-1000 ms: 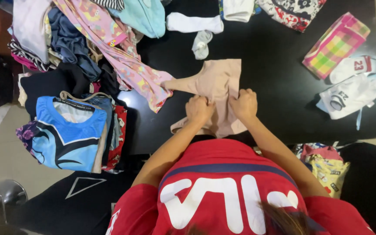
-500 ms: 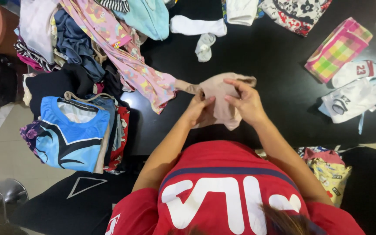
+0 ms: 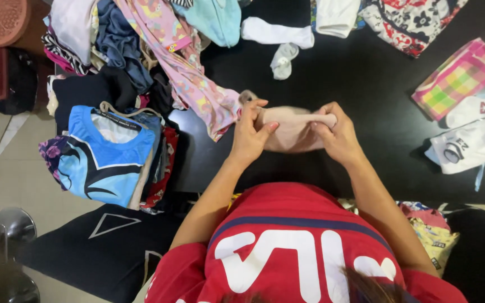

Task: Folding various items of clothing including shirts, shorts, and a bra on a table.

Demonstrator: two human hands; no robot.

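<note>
A beige undergarment (image 3: 293,128), folded into a small bundle, is held just above the black table (image 3: 366,90). My left hand (image 3: 251,134) grips its left end, fingers curled over the top edge. My right hand (image 3: 337,134) grips its right end, pinching the fold. Both hands sit close together in front of my red shirt. A pink patterned garment (image 3: 197,84) trails down from the pile to just left of my left hand.
A loose heap of clothes (image 3: 108,39) covers the table's left side, with a blue shirt (image 3: 102,157) on a folded stack. White socks (image 3: 279,42) lie at the back. A checked pink cloth (image 3: 458,78) and white printed garments (image 3: 472,143) lie at the right.
The beige undergarment lay spread flat under my hands; it has since been lifted and folded into a compact bundle held by both hands. The view shifted slightly right.
</note>
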